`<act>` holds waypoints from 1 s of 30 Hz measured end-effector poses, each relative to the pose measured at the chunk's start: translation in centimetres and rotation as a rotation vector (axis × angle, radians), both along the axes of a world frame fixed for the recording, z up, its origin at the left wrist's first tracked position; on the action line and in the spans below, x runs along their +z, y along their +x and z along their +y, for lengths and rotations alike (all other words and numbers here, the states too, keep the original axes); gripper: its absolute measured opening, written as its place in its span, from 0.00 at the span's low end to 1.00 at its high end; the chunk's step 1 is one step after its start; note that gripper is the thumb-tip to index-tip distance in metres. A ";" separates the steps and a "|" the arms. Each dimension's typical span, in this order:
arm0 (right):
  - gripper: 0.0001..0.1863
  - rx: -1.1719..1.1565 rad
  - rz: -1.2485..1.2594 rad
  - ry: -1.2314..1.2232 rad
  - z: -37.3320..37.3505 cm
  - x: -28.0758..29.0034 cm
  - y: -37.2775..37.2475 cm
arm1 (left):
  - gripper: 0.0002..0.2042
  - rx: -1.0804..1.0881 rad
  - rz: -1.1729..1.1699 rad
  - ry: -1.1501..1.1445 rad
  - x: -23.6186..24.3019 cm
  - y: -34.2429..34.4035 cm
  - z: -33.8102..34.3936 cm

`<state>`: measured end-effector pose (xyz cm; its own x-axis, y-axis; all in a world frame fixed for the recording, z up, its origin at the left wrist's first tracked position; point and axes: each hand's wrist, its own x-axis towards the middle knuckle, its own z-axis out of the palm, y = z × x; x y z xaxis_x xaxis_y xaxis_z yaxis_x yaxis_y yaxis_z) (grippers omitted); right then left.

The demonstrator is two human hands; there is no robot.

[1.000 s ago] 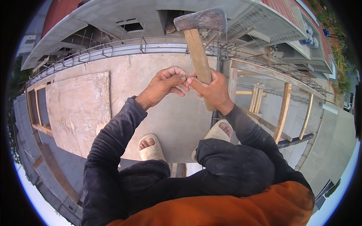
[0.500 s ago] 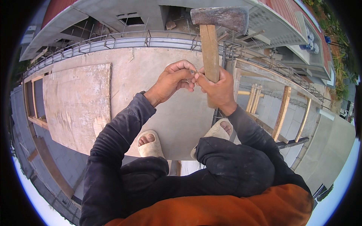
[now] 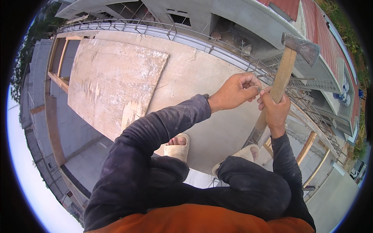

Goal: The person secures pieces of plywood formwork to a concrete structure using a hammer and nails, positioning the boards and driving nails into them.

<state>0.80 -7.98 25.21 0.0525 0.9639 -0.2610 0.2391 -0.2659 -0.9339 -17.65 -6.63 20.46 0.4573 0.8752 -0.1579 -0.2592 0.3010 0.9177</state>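
A hatchet (image 3: 283, 72) with a wooden handle and a worn, dark metal head stands tilted in my right hand (image 3: 277, 112). The handle is tucked in the crook of that hand, whose thumb and fingertips reach toward my left hand (image 3: 235, 92). My left hand is closed in a pinch, its thumb against the fingers. Both sets of fingertips nearly meet over something small and thin, too tiny to name. The hatchet head points up, above and right of both hands.
I squat in sandals on a plywood panel (image 3: 202, 128). A second, rougher plywood sheet (image 3: 112, 73) overlaps it at left. Rebar cages (image 3: 217, 48) run along the far edge. Openings with wooden framing (image 3: 307, 146) drop away at right and left.
The view has turned, so my hands and the hatchet now appear farther right and the hatchet leans more to the right. My fingertips stay together as before.
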 end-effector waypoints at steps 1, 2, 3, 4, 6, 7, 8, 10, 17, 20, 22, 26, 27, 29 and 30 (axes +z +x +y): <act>0.05 -0.004 0.028 0.014 0.6 0.7 -0.3 | 0.07 -0.012 -0.006 0.007 1.3 -0.5 0.5; 0.05 -0.009 0.054 0.031 1.2 1.9 -0.6 | 0.08 -0.026 -0.015 0.018 2.8 -1.1 1.2; 0.05 -0.013 0.080 0.046 1.9 3.0 -1.3 | 0.08 -0.024 -0.041 0.019 4.0 -1.9 2.1; 0.04 -0.008 0.098 0.073 2.7 4.1 -2.0 | 0.08 -0.029 -0.072 0.019 5.2 -2.4 2.8; 0.04 -0.006 0.106 0.130 3.9 6.6 -3.5 | 0.08 -0.036 -0.152 0.008 7.7 -3.7 4.0; 0.04 -0.007 0.114 0.145 4.4 7.7 -4.3 | 0.08 -0.036 -0.189 -0.005 8.9 -4.5 4.4; 0.04 -0.010 0.120 0.160 4.8 8.8 -5.3 | 0.08 -0.037 -0.226 -0.017 9.9 -5.5 4.7; 0.05 0.005 0.120 0.169 5.4 11.0 -7.0 | 0.07 -0.087 -0.284 -0.087 11.3 -7.9 4.7; 0.05 0.080 0.033 0.184 5.0 15.8 -9.1 | 0.10 0.129 -0.359 -0.335 4.8 -18.5 1.5; 0.05 0.069 -0.013 0.164 4.8 16.4 -7.4 | 0.12 0.355 -0.072 -0.411 -0.7 -24.5 -2.3; 0.05 0.052 -0.072 0.143 4.3 16.6 -6.5 | 0.17 0.486 0.340 -0.345 -4.9 -28.5 -6.7; 0.05 -0.043 -0.205 0.136 3.1 16.9 -5.0 | 0.30 0.125 1.445 -0.186 -7.7 -31.2 -13.6; 0.06 -0.079 -0.226 0.137 2.6 16.8 -4.7 | 0.30 0.054 1.470 -0.179 -8.6 -31.7 -14.6; 0.06 -0.079 -0.205 0.140 2.0 15.9 -4.1 | 0.31 -0.089 1.529 -0.175 -9.8 -33.1 -16.1; 0.06 -0.078 -0.197 0.139 1.9 15.5 -4.1 | 0.31 -0.075 1.530 -0.157 -10.2 -33.6 -16.3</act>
